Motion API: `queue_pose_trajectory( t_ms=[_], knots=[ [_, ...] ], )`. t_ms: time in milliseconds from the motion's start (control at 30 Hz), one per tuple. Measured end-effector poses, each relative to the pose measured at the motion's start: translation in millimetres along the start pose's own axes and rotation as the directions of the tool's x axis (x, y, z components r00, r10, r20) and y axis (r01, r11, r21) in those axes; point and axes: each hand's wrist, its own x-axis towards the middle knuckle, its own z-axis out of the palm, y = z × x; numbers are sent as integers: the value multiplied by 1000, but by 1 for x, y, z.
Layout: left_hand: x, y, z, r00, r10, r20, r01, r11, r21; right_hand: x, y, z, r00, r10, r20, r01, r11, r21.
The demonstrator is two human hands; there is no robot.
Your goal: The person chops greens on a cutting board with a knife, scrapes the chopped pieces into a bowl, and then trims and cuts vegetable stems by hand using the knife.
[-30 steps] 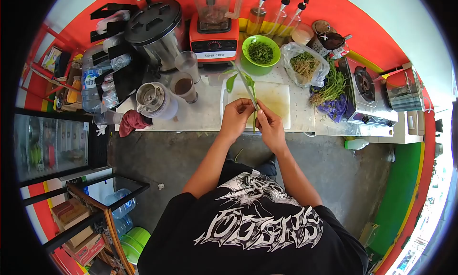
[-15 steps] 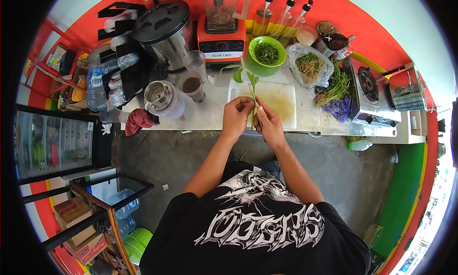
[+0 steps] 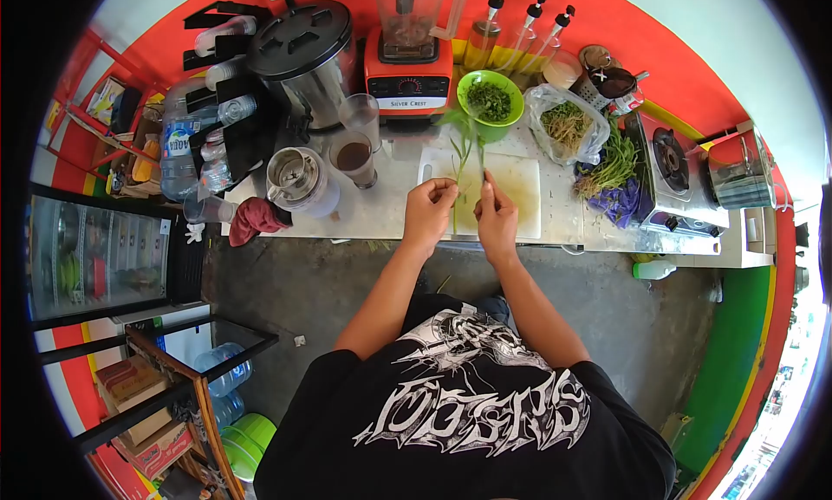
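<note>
My left hand [image 3: 429,216] pinches a green leafy stem [image 3: 464,158], whose leaves are blurred above the fingers. Close by on the right, my right hand [image 3: 497,221] is closed on a knife [image 3: 481,152], its narrow blade pointing away from me beside the stem. Both hands are over the near part of a white cutting board [image 3: 527,188]. Beyond the board is a green bowl [image 3: 491,133] of green leaves. To its right sit an open plastic bag [image 3: 596,140] of stems and roots and a bunch of greens [image 3: 617,156] by purple wrapping.
A red blender [image 3: 407,71] stands behind the board, with pump bottles [image 3: 482,42] to its right. On the left are a brown-filled cup [image 3: 355,158], a clear cup, a metal strainer [image 3: 293,175] and a maroon cloth [image 3: 255,220]. A gas stove [image 3: 669,158] is at right.
My hands have moved apart, and the knife has come away to the right of the stem. The stem's leaves have shifted and blurred. The whole view has shifted slightly.
</note>
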Motion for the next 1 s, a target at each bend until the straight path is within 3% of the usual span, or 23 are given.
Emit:
queue_pose_trajectory(
  t_ms=[67,100,167,367,600,700,767,1000],
  knots=[
    [2,-8,-6,999,-12,-33,11,1000,-6,6,11,-2,984,174,-45,-167,977,134],
    [3,-12,-9,998,-8,-61,7,1000,-23,9,20,-3,983,177,-44,-169,976,135],
    [4,-11,-16,996,-6,-92,3,999,-40,17,39,-7,921,389,27,-381,882,277],
    [2,-3,-23,995,-36,-94,34,999,-19,23,62,-4,833,517,196,-553,795,250],
    [1,-2,-21,997,-71,-34,68,994,-87,15,39,-16,841,490,229,-535,816,220],
    [1,-4,-19,999,-52,4,53,996,-76,6,14,-18,876,409,256,-466,856,225],
    [2,-4,-14,999,-38,18,39,998,-59,-1,1,-17,901,252,353,-362,884,295],
    [3,1,-2,999,-32,-2,32,999,-42,-12,-20,-6,901,153,407,-311,881,356]
  ],
)
